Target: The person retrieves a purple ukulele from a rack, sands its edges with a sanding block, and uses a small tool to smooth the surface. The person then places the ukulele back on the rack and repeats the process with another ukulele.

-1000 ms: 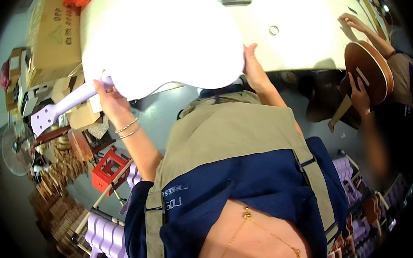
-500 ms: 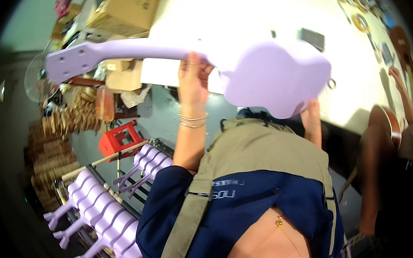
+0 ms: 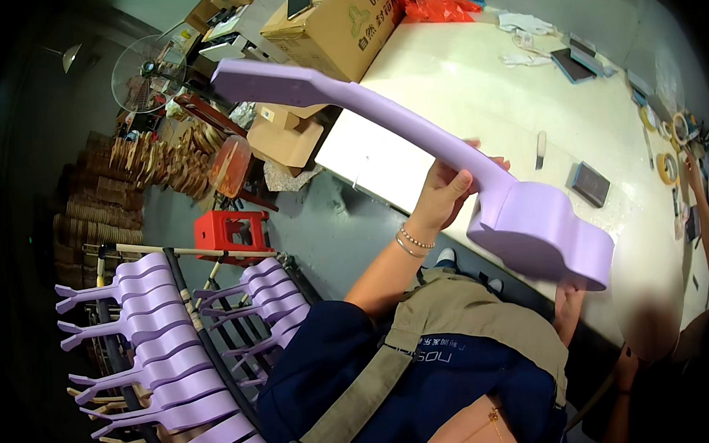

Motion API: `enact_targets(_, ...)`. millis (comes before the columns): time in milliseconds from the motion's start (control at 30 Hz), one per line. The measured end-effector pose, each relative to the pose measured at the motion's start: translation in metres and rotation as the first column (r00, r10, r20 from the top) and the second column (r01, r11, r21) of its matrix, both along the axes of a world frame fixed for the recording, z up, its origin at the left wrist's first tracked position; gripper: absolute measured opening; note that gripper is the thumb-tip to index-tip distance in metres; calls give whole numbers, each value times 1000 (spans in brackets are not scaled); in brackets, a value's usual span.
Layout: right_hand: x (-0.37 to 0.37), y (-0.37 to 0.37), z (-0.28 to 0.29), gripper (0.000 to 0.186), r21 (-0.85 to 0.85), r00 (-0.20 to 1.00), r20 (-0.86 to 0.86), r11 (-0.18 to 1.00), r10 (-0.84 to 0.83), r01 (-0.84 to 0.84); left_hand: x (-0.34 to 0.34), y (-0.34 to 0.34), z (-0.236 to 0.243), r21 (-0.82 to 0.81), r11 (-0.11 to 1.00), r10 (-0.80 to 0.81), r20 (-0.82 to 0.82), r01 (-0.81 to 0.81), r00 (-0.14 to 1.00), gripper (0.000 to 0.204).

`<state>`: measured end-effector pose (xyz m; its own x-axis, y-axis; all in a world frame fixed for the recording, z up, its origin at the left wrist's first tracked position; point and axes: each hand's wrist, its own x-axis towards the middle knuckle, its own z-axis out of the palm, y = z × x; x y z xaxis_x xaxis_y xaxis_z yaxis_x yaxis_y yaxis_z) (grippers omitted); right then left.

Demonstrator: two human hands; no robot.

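A lilac ukulele (image 3: 540, 225), without strings, is held in the air between my two hands, tilted so that its side and one broad face show. My left hand (image 3: 448, 191) is closed round the neck close to where it joins the body. The headstock points to the upper left. At the body's lower end my right hand (image 3: 569, 299) grips the edge, its fingers partly hidden by the body. Below the ukulele lies the edge of the white worktable (image 3: 459, 77). A dark rectangular block (image 3: 591, 184) and a small flat-bladed tool (image 3: 540, 150) rest on the table beyond it.
Several lilac ukuleles (image 3: 167, 338) hang on a rack at my left. Behind it stand a red stool (image 3: 232, 232) and stacked wooden parts (image 3: 102, 208). A cardboard box (image 3: 335, 36), a red bag (image 3: 439, 5) and tape rolls (image 3: 668, 168) lie farther off. A co-worker's arm (image 3: 621, 400) is at right.
The ukulele has turned from broad face up to a tilted pose, its body lower and farther right. Both hands keep their hold. My view has swung, showing more of the table and rack.
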<state>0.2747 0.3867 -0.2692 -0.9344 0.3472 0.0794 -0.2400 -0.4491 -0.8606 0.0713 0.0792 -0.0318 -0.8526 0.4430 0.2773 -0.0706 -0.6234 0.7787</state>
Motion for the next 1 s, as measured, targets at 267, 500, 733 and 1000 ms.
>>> enact_targets(267, -42, -32, 109, 63, -256, 969, 240, 960, -52, 115, 9, 3, 16, -290, 943, 160, -29, -162, 987, 56)
enact_targets(500, -46, -32, 113, 63, -370, 964, 266, 924, 1, 101, 9, 8, 13, -280, 941, 184, -39, -188, 982, 52)
enact_targets(733, -58, -37, 95, 87, -549, 831, 461, 835, 312, -9, -28, -4, 34, 68, 998, 37, -270, -20, 962, 41)
enact_targets(1000, -72, -63, 90, 107, -542, 697, 357, 746, 622, -388, -20, -18, 75, -154, 902, 365, -226, -403, 903, 20)
